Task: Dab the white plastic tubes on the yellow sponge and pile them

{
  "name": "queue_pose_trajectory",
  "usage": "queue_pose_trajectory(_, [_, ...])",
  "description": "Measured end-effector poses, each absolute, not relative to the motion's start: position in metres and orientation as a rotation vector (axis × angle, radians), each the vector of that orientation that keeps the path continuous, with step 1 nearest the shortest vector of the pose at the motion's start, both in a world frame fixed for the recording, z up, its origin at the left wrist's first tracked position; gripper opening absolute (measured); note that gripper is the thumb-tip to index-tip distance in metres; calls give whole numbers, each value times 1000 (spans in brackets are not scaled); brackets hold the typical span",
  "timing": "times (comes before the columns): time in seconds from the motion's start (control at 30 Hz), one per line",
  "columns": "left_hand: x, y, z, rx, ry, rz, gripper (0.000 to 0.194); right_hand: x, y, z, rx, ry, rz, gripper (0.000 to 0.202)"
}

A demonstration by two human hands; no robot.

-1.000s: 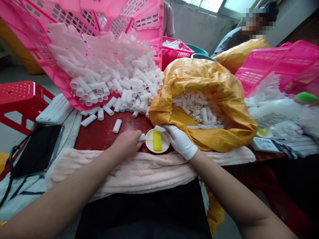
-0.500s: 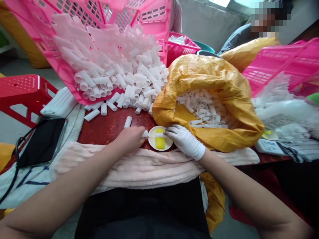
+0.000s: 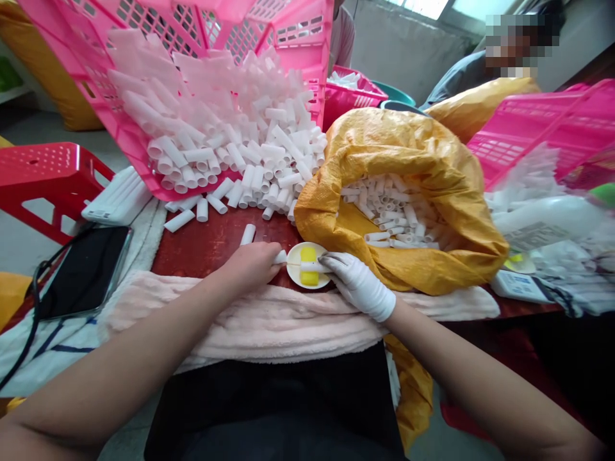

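My bare left hand (image 3: 254, 264) is closed round a short white tube (image 3: 280, 257); a thin stick or string runs from it toward the right. My right hand (image 3: 353, 282), in a white glove, pinches the right end of another white tube (image 3: 312, 267). That tube lies over a yellow block (image 3: 309, 279) on a small white dish (image 3: 293, 275). One loose tube (image 3: 247, 234) rests on the red tabletop (image 3: 192, 246) behind my left hand.
A pink basket (image 3: 125, 144) spills many white tubes at the back left. An open yellow sack (image 3: 312, 214) holds more. A phone (image 3: 86, 272), red stool (image 3: 48, 176) and pale towel (image 3: 221, 326) lie near; a person (image 3: 456, 73) is behind.
The tube in my right hand has shifted slightly down over the yellow block, and more of it shows. My left hand keeps its tube in nearly the same place. The view has shifted a little.
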State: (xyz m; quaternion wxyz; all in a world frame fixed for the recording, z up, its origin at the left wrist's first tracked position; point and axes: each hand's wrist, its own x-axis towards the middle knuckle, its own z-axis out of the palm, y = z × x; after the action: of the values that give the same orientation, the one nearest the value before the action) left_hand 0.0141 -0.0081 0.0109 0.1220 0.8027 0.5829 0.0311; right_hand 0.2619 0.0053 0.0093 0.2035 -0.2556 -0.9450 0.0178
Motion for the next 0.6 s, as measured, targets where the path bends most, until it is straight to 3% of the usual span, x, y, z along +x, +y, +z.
queue_pose_trajectory(0.13, [14,-5,11,2319,1705,91,26,258,-3,15,-523,-2807,-57,23])
queue_pose_trajectory(0.27, [16,-5,13,2290,1698,82,27,244,-6,27,-279,-2824,127,18])
queue_pose_trajectory(0.5, [14,-16,28,2481,1651,436,19,210,-5,24,-817,-1698,914,19])
queue_pose_trajectory(0.6, [15,-20,33,2390,1525,454,21,206,-7,32,-862,-1671,899,14])
